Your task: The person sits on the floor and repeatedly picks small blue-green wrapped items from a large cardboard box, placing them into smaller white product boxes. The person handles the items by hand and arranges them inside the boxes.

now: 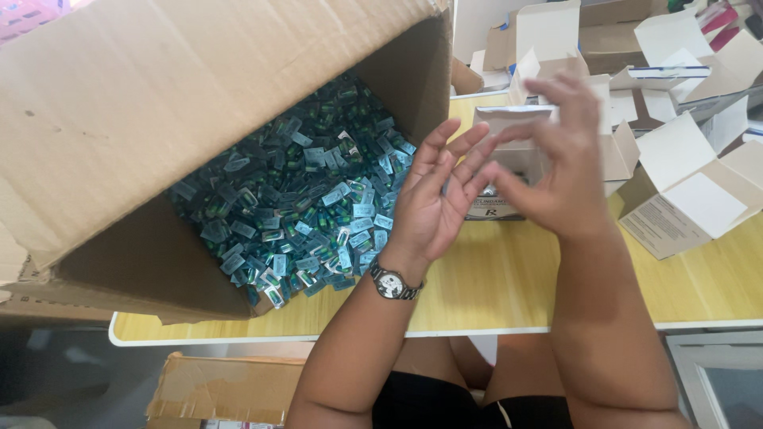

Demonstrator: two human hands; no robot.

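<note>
My left hand [433, 199] is raised palm up beside the mouth of a large cardboard box [111, 103] lying on its side. A wristwatch [392, 283] sits on that wrist. My right hand [556, 167] is held palm down just to the right, its thumb and fingertips touching the left hand's fingers. Whether a small item is pinched between them I cannot tell. Several small blue-green foil sachets [302, 206] fill the box and spill toward its open edge. An open white carton [513, 171] stands right behind both hands.
Several open white cartons [683, 191] with raised flaps crowd the right and back of the yellow wooden table [509, 286]. Another taped cardboard box [230, 389] lies below the table's front edge. My knees sit under the table.
</note>
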